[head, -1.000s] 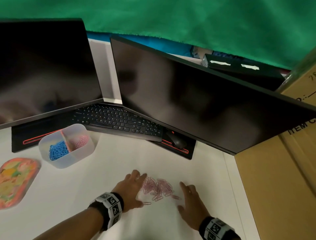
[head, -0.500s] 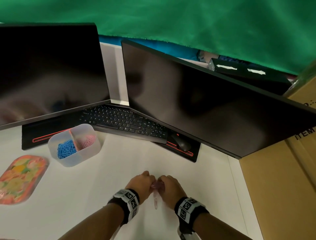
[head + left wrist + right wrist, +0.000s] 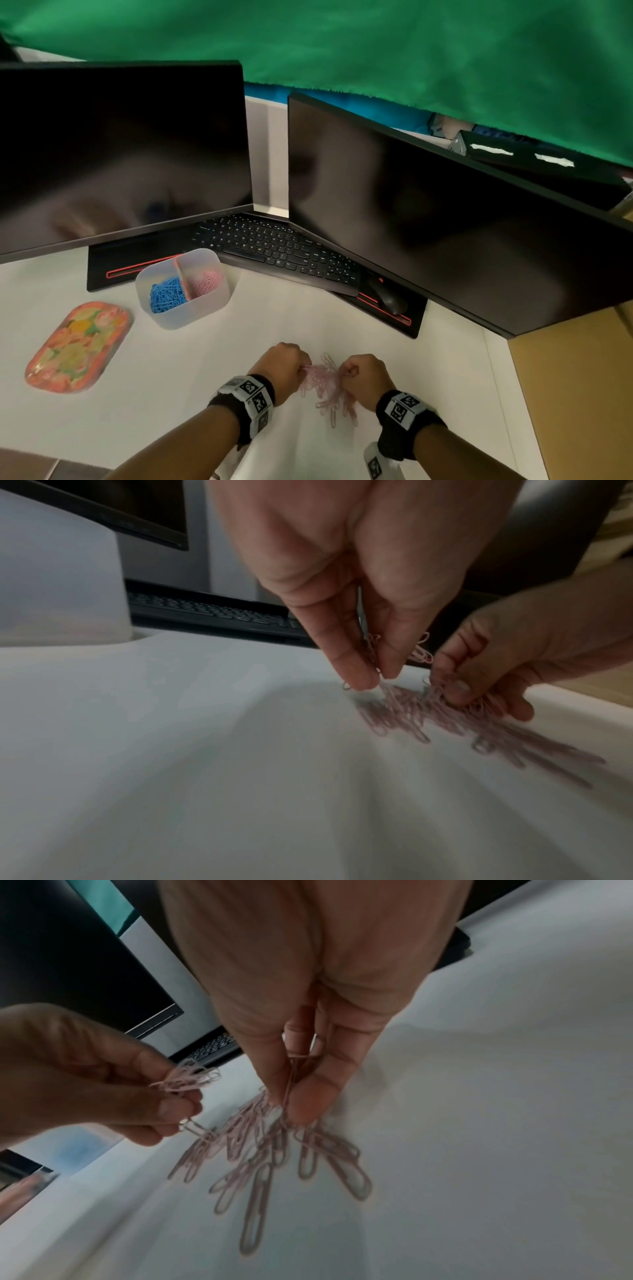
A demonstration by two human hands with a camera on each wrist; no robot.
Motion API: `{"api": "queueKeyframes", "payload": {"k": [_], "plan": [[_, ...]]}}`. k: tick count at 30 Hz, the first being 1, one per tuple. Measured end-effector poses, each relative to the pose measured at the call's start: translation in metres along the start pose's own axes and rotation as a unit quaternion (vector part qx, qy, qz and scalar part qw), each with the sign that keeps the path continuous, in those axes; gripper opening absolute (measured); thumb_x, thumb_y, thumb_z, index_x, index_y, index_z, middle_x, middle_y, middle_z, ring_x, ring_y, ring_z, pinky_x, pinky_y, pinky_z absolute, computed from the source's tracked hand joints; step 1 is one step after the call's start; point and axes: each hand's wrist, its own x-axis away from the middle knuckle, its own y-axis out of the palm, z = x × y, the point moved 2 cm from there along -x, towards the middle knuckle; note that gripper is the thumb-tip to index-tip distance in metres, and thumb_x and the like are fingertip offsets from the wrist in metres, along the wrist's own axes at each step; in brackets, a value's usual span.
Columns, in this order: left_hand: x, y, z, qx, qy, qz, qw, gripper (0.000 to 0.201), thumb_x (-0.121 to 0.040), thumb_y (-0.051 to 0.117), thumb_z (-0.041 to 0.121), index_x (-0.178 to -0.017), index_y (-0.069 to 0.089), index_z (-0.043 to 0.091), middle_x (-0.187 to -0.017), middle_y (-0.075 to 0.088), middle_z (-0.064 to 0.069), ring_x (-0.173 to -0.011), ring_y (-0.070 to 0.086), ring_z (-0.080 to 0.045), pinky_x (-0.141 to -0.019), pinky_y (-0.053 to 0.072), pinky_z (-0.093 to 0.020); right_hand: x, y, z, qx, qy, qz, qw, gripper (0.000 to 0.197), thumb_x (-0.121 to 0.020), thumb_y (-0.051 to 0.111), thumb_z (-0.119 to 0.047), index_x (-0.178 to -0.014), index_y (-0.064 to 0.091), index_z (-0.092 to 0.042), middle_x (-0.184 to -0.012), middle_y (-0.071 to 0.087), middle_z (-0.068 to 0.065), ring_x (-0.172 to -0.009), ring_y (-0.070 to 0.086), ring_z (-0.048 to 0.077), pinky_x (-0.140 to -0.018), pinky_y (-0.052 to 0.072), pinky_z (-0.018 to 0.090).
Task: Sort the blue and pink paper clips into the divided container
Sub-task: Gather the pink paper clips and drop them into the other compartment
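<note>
though blurred, perhaps pinched pink clips

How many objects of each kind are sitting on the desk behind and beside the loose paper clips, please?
Monitors: 2, left and right
Keyboard: 1
Mouse: 1
Divided container: 1
Floral tray: 1
Total: 6

Both hands, left hand & right hand, pinch pink clips over desk.
</note>
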Motion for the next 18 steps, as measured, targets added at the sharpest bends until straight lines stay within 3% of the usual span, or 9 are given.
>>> {"api": "queueKeyframes", "payload": {"k": [5, 9, 13, 18], "plan": [[0.014, -0.046, -0.021, 0.055, -0.028, 0.093, 0.994, 0.022, -0.093, 0.055, 0.023, -0.105, 0.073, 0.019, -0.101, 0.07, 0.0, -0.089, 0.063, -0.016, -0.073, 0.041, -0.018, 0.003, -0.005, -0.005, -0.089, 0.028, -0.008, 0.996, 0.009, -0.079, 0.066, 0.001, -0.075, 0.07, -0.006, -0.065, 0.071, 0.011, -0.054, 0.067, 0.026, -0.056, 0.058, 0.032], [0.024, -0.098, -0.055, 0.118, -0.098, 0.167, 0.974, 0.015, -0.09, 0.064, 0.022, -0.099, 0.075, 0.02, -0.093, 0.072, 0.004, -0.081, 0.064, -0.011, -0.078, 0.05, -0.023, 0.002, -0.008, -0.023, -0.14, 0.022, -0.028, 0.99, 0.009, -0.079, 0.063, 0.004, -0.078, 0.069, -0.003, -0.065, 0.07, 0.015, -0.052, 0.063, 0.026, -0.057, 0.058, 0.035], [0.025, -0.14, -0.092, 0.136, -0.17, 0.213, 0.953, 0.012, -0.089, 0.065, 0.022, -0.093, 0.076, 0.019, -0.085, 0.073, 0.003, -0.078, 0.065, -0.014, -0.078, 0.05, -0.024, -0.004, -0.009, -0.057, -0.19, 0.015, -0.034, 0.981, 0.003, -0.08, 0.067, 0.002, -0.082, 0.068, 0.001, -0.067, 0.069, 0.021, -0.052, 0.062, 0.027, -0.057, 0.057, 0.035], [0.016, -0.164, -0.119, 0.14, -0.227, 0.214, 0.94, 0.014, -0.087, 0.066, 0.022, -0.083, 0.078, 0.017, -0.073, 0.071, -0.001, -0.074, 0.064, -0.019, -0.073, 0.047, -0.023, -0.014, -0.002, -0.111, -0.22, 0.011, -0.048, 0.974, 0.01, -0.079, 0.069, 0.003, -0.088, 0.066, 0.006, -0.063, 0.065, 0.016, -0.051, 0.059, 0.023, -0.055, 0.056, 0.031]]}}
